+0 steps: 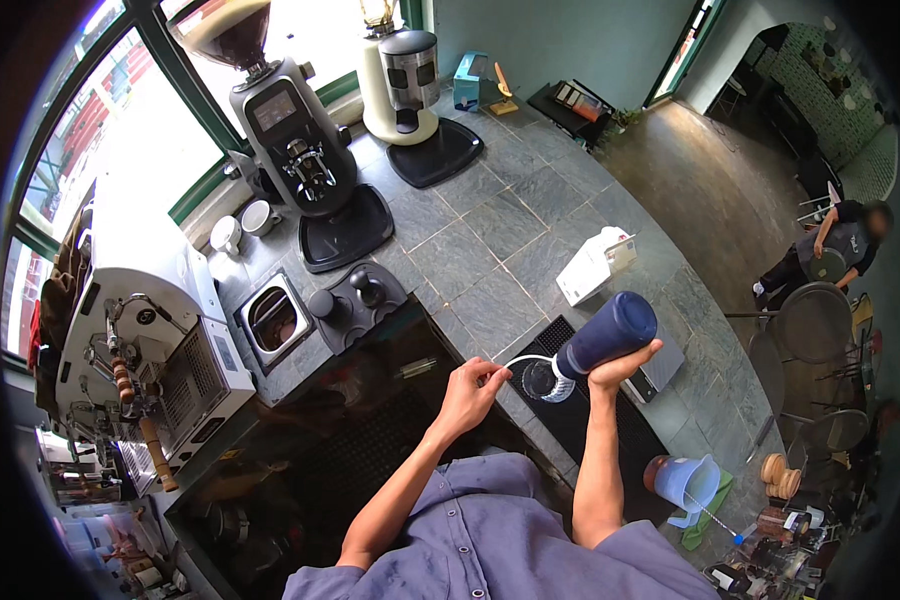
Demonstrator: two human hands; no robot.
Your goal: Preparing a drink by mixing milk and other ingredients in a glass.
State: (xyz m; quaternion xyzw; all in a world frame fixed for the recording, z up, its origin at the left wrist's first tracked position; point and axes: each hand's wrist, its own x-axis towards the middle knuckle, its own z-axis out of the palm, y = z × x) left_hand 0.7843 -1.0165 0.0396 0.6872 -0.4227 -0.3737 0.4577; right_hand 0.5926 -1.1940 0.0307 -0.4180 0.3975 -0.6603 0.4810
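the right hand [610, 375] is grasping a dark blue squeeze bottle [610, 332], its palm and fingers wrapping the underside near the right end. the bottle is tilting, its white-collared neck pointing down and to the left. a thin white curved spout [535, 357] is running leftward from the neck. the left hand [470, 397] is pinching at the spout's free end between thumb and fingertips, the other fingers curling in.

a clear glass [545, 384] is standing just beside the bottle's neck, under the arc of the spout; whether glass and bottle are touching cannot be told from this angle. the glass is resting on a long black bar mat [640, 432] on the grey tiled counter [500, 230].

a flat silver device [666, 368] is lying just beside the mat, partly behind the right hand. a white carton [592, 267] is standing near the bottle, beyond it. at the lower right, a translucent blue pitcher [697, 478] is sitting near a green cloth [712, 512].

a black coffee grinder [295, 140] and a cream coffee grinder [395, 90] are standing by the window; an espresso machine [225, 350] is occupying the left side.
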